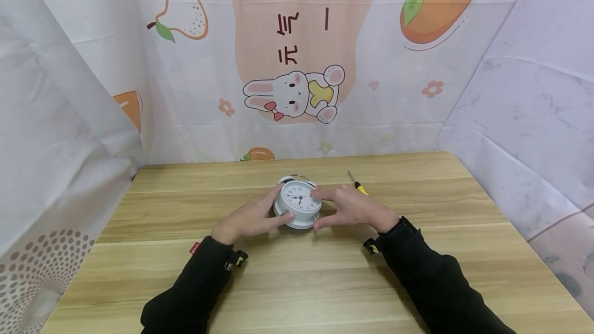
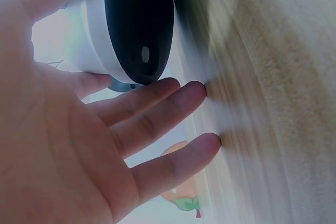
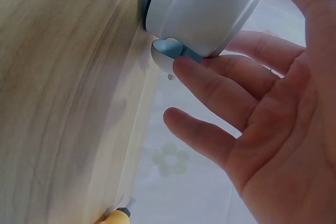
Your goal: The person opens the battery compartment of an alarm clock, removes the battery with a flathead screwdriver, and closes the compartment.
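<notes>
A white twin-bell alarm clock [image 1: 301, 215] leans back at the middle of the table, its numbered face turned up. My left hand [image 1: 252, 216] holds its left side, with the thumb by a front leg and the index finger near a bell. From the right, my right hand [image 1: 352, 207] grips the clock, thumb low at the other leg and a finger over the face's edge. The left wrist view shows the clock's black back [image 2: 139, 24] facing the table and the other left fingers spread below it. In the right wrist view, right fingertips lie beside a bell [image 3: 164, 61].
A screwdriver [image 1: 360, 188] with a yellow and black handle lies behind my right hand on the wooden table [image 1: 297, 282]. Beyond the back edge hangs a printed curtain [image 1: 185, 86]. A small red tag [image 1: 195, 247] shows beside the left sleeve.
</notes>
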Action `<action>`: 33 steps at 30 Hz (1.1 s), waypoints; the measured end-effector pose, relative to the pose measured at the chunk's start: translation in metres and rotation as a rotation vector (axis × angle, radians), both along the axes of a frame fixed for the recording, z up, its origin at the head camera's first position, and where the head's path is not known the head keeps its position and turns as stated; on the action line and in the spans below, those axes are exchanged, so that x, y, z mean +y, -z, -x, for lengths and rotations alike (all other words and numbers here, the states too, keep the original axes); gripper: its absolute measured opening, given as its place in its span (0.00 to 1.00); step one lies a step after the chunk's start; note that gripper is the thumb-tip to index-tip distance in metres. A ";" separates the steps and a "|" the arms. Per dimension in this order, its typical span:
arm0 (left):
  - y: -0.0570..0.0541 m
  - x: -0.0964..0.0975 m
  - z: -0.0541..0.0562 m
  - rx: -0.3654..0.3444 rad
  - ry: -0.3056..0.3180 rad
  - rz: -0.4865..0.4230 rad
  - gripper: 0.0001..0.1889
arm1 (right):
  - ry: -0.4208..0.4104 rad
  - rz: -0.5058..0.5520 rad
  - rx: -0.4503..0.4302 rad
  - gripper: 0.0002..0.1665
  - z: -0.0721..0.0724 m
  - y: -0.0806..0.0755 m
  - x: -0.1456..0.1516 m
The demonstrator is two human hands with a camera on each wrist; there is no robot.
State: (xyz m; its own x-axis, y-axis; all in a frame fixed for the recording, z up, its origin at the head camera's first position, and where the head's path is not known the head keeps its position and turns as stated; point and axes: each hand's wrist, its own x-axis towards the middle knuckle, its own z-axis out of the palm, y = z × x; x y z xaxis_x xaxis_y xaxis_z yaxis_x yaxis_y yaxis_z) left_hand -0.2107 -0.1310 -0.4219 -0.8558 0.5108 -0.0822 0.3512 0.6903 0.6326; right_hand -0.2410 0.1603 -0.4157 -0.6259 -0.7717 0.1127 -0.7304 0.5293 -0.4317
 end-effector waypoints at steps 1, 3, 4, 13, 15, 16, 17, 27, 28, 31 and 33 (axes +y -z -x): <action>0.000 0.000 0.000 -0.001 -0.002 0.002 0.51 | 0.003 0.000 -0.003 0.49 0.000 0.000 0.000; -0.001 0.001 0.000 -0.003 -0.005 0.008 0.51 | 0.006 0.005 -0.004 0.45 0.001 0.000 0.000; -0.001 0.001 0.000 -0.003 -0.005 0.009 0.51 | 0.008 0.010 -0.007 0.43 0.001 0.001 0.000; -0.002 0.001 -0.002 -0.004 -0.012 -0.003 0.51 | 0.016 0.040 -0.004 0.37 0.002 0.002 -0.002; -0.002 0.001 -0.002 -0.003 -0.010 -0.005 0.50 | 0.017 0.040 -0.003 0.38 0.002 0.002 -0.002; -0.001 0.001 -0.002 -0.003 -0.011 -0.002 0.50 | 0.018 0.041 -0.003 0.39 0.002 0.002 -0.002; -0.001 0.002 -0.001 -0.003 -0.011 -0.004 0.50 | 0.018 0.040 0.002 0.41 0.002 0.002 -0.002; -0.003 0.002 0.000 0.063 -0.024 -0.019 0.49 | 0.008 0.051 -0.003 0.37 0.001 0.000 -0.002; -0.003 0.002 0.000 0.066 -0.024 -0.016 0.49 | 0.011 0.050 -0.004 0.38 0.001 0.000 -0.002; -0.004 0.003 0.001 0.073 -0.026 -0.001 0.50 | 0.015 0.055 -0.006 0.38 0.001 -0.001 -0.002; -0.004 0.003 0.000 0.077 -0.031 0.005 0.50 | 0.019 0.058 -0.005 0.39 0.001 -0.001 -0.002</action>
